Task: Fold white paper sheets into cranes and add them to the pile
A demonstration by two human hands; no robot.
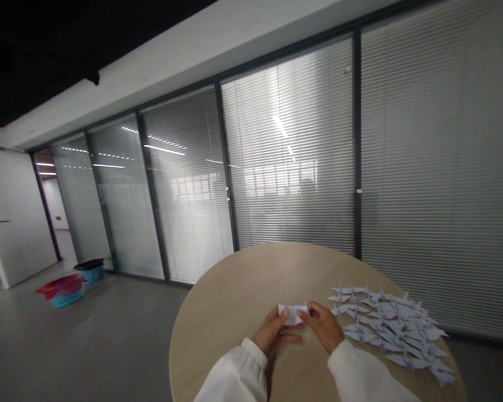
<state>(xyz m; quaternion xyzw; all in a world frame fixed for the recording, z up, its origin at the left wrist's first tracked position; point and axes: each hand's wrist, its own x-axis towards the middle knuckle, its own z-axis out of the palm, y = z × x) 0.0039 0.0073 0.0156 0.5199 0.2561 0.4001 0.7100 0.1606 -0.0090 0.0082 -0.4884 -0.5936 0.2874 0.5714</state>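
Note:
A small folded piece of white paper (293, 316) is held between my two hands, above the round table's wooden top (235, 290). My left hand (272, 330) pinches its left end, thumb on the near face, with a lower finger stretched out beneath. At the right end, the thumb and fingers of my right hand (323, 324) are closed on the same paper. Several white folded paper cranes (385, 321) lie in rows on the table to the right of my right hand. The fine creases of the held paper are too small to make out.
Glass partitions with blinds (293, 167) run behind the table. On the grey floor at left stand a blue basin with a red liner (65, 287) and another with a black liner (93, 270). A white door (20, 218) stands open at far left.

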